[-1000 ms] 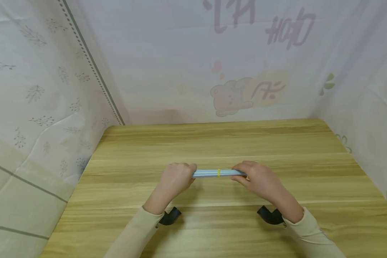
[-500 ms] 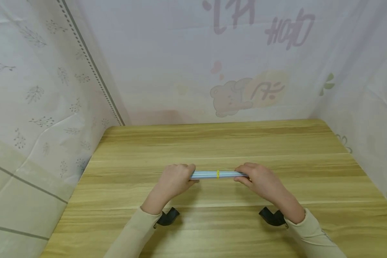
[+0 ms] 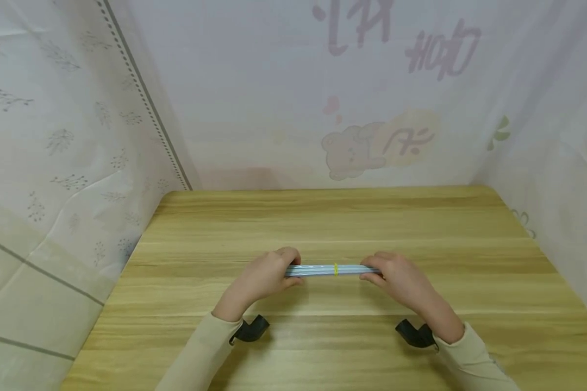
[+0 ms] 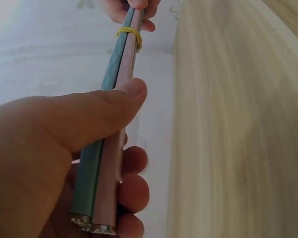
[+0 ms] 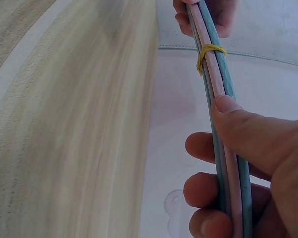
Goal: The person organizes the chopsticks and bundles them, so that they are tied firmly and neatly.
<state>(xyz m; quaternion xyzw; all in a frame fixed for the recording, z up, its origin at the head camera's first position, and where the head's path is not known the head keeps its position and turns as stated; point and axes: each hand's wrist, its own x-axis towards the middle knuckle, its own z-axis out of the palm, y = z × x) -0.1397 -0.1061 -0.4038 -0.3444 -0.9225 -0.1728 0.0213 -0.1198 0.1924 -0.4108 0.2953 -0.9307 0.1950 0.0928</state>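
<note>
A bundle of chopsticks (image 3: 315, 270), teal and pink, is held level above the table. A yellow rubber band (image 3: 336, 269) wraps round its middle. My left hand (image 3: 264, 275) grips the left end, and silvery tips show below the palm in the left wrist view. My right hand (image 3: 400, 278) holds the opposite end. In the right wrist view, the thumb (image 5: 248, 126) lies along the pink chopsticks (image 5: 219, 89) with the fingers curled underneath. The right-hand end of the bundle is out of sight.
A wood-grain table (image 3: 323, 217) spreads under both hands. Pale printed curtains (image 3: 254, 108) close in the back and both sides. Black curved pieces (image 3: 251, 329) stick out by each beige cuff.
Both hands keep hold of the chopsticks, and the bundle sits slightly lower in view. The left hand has turned a little, showing its thumb below. The head view has tilted slightly.
</note>
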